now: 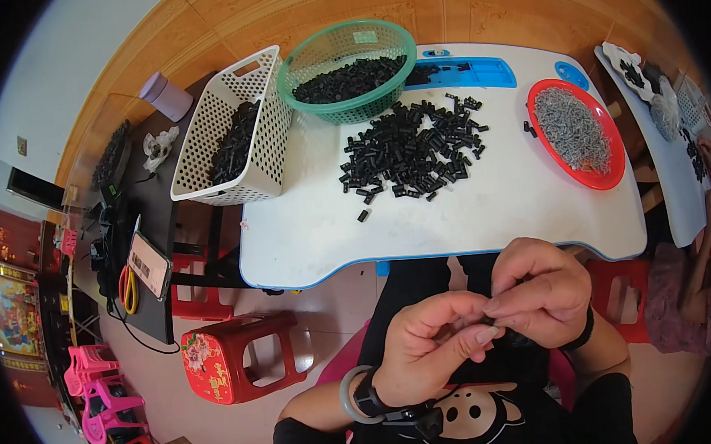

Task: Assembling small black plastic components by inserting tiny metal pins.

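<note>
My left hand [430, 339] and my right hand [542, 288] meet in front of my chest, just off the table's near edge. Both are closed, thumbs and fingers pinched together at the tips. A small dark bit shows between the fingertips, too covered to name. Beyond my hands, a loose pile of small black plastic parts [408, 151] lies on the white table [324, 236]. To the right of the pile, a red oval tray [619, 164] holds a heap of small grey metal pieces [573, 130], seemingly screws or pins.
A green basket [350, 110] and a white perforated basket [268, 166] hold more black parts. A dark side table [155, 313] carries a phone [149, 265], yellow-handled scissors [128, 290] and a lilac cup [166, 97]. A red stool [210, 366] stands left; another person [685, 301] sits right.
</note>
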A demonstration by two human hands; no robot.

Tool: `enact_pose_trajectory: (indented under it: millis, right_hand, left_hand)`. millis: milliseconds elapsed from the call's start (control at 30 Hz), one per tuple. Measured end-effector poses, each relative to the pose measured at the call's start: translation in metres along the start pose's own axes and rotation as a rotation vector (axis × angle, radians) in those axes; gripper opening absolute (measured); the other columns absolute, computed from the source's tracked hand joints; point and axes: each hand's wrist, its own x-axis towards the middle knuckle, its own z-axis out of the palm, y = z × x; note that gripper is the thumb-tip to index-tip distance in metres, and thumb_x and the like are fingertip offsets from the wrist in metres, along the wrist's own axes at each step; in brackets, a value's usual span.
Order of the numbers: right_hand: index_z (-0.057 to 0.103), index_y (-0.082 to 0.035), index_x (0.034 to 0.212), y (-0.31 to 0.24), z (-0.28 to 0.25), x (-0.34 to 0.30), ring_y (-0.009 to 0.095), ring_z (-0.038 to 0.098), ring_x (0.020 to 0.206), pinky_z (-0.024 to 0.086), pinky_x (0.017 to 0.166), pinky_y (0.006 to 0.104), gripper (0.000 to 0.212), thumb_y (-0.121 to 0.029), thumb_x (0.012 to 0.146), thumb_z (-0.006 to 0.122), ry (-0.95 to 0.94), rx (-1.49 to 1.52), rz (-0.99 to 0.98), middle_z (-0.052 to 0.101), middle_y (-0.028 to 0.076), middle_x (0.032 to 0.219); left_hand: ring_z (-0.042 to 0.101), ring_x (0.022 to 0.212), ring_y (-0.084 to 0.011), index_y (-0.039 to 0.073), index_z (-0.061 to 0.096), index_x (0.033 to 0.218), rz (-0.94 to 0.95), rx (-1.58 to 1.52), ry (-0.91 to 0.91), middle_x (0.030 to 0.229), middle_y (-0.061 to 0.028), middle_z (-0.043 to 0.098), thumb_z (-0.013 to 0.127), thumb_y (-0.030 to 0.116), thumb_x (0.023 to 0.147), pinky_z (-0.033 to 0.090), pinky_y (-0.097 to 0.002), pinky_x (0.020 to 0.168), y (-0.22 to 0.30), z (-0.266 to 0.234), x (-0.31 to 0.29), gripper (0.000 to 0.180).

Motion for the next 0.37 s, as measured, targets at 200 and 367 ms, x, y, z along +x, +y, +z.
enact_pose_trajectory:
  millis: [200, 367]
  right_hand:
    - [0.067, 0.000, 0.089, 0.034, 0.004, 0.009, 0.019, 0.058, 0.071, 0.046, 0.063, 0.0267, 0.011, 0.000, 0.078, 0.063, 0.155, 0.012, 0.316, 0.059, 0.010, 0.083]
    - [0.066, -0.001, 0.088, 0.083, 0.029, 0.041, 0.023, 0.062, 0.074, 0.048, 0.065, 0.0358, 0.008, -0.005, 0.082, 0.061, -0.071, -0.266, 0.292, 0.063, 0.013, 0.083]
  left_hand:
    - [0.057, 0.083, -0.0084, -0.003, 0.056, 0.108, -0.034, -0.049, -0.052, 0.100, -0.0076, 0.060, 0.058, -0.004, 0.090, 0.048, -0.0205, 0.073, -0.011, -0.003, 0.006, 0.018]
    - [0.053, 0.095, -0.0093, -0.001, 0.057, 0.109, 0.029, 0.032, -0.173, 0.107, -0.0075, 0.054, 0.059, -0.006, 0.088, 0.042, -0.0225, 0.083, -0.020, -0.006, 0.004, 0.022]
